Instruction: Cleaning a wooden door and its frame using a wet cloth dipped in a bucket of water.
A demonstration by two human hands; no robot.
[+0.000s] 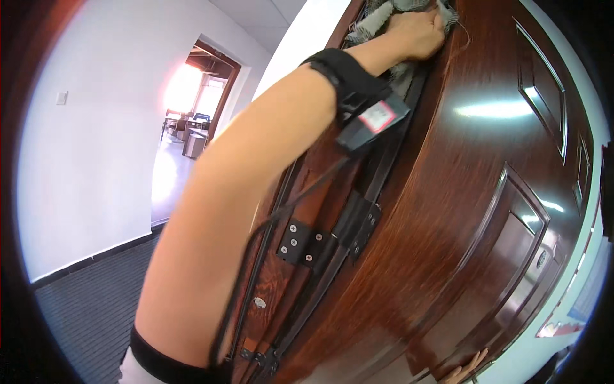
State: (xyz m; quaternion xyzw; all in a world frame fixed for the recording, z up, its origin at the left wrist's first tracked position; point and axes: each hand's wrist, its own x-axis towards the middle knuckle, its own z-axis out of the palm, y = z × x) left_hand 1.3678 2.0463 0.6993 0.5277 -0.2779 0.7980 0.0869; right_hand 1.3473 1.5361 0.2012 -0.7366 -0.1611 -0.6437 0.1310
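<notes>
My left hand (pixel 422 33) is at the top, its fingers closed on a frayed grey checked cloth (pixel 371 23) in the hinge-side gap of a dark brown wooden door (pixel 431 192). Part of the cloth hangs below the hand. A black strap (pixel 352 72) circles my left wrist and carries a dark box (pixel 374 125) with a label. A black cable (pixel 312 187) runs from the box down along the arm. Only some fingers of my right hand (pixel 465 369) show at the lower edge, stretched out against the door; its palm is hidden.
A black hinge (pixel 307 245) with several screws joins the door to its wooden frame (pixel 268 293). Another hinge (pixel 256 353) sits lower. To the left are a white wall (pixel 96 168), a dark ribbed carpet (pixel 100 317) and a doorway (pixel 225 77) into a room with desks.
</notes>
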